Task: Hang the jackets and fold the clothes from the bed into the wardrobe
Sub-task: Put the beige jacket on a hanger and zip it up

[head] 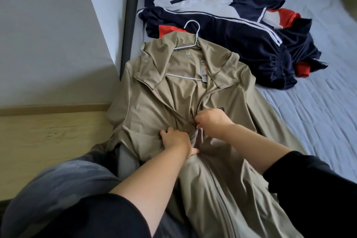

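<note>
Black sleeves point(316, 189) at frame bottom, both forearms reaching forward over the tan jacket point(158, 98). Jacket lies front-up on the bed point(318, 114), lower half draped toward the camera over the bed edge and the person's lap. White wire hanger point(193, 34) already inside it: hook sticks out past the collar, crossbar visible through the open neck. Zipper closed from the hem up to the hands, open above.

Left hand point(176, 139) grips the fabric just left of the zipper line, fingers curled into the cloth, bunching it. Right hand point(212, 120) pinches at the zipper slider point(197, 128), fingers curled tight; exact finger contact on the pull is too small to resolve.

Pile of clothes point(231, 31) beyond the collar, further up the bed: navy with white stripes, white and red parts, crumpled, touching the hanger hook area. Grey wall point(48, 35) and wood floor point(44, 137) to the left of the dark bed frame point(129, 15).
</note>
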Demonstrator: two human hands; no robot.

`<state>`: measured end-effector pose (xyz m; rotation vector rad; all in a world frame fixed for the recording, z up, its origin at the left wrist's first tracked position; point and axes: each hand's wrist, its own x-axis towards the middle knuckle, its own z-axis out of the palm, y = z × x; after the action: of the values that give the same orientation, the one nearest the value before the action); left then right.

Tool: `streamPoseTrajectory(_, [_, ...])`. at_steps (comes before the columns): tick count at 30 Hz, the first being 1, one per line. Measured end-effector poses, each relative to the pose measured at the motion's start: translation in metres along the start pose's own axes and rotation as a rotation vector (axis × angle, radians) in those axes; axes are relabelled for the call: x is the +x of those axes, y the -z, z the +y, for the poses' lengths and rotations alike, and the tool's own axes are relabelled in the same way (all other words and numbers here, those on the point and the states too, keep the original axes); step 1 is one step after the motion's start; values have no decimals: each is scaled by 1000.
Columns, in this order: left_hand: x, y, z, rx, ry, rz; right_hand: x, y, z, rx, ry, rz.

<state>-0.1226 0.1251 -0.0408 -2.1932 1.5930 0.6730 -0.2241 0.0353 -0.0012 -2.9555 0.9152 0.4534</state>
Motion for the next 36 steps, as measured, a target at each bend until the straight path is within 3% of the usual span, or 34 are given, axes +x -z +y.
streamPoseTrajectory(6, [-3,0,-6,-46,-63,24,16,13,-3,20,-113,41])
streamPoseTrajectory(9, [-3,1,-12,-135,-100,39,16,16,-8,295,-228,-34])
streamPoseTrajectory(12, [-2,10,-17,-437,-125,32,12,26,-4,503,-288,-76])
streamPoseTrajectory(15, [-3,17,-16,-783,-188,58,5,36,1,522,-293,-62])
streamPoseTrajectory(18, [-6,17,-16,-978,-217,-13,-3,38,5,557,-298,-57])
streamPoseTrajectory(23, [-5,23,-26,-1081,-205,-137,-11,41,8,631,-307,-22])
streamPoseTrajectory(28, [-3,24,-34,-1036,-168,-203,-4,43,-1,438,-327,40])
streamPoseTrajectory(31, [-9,25,-39,-1003,-184,-223,7,57,1,428,-362,156])
streamPoseTrajectory(36, [-7,26,-45,-1035,-211,-172,13,61,-6,505,-339,110])
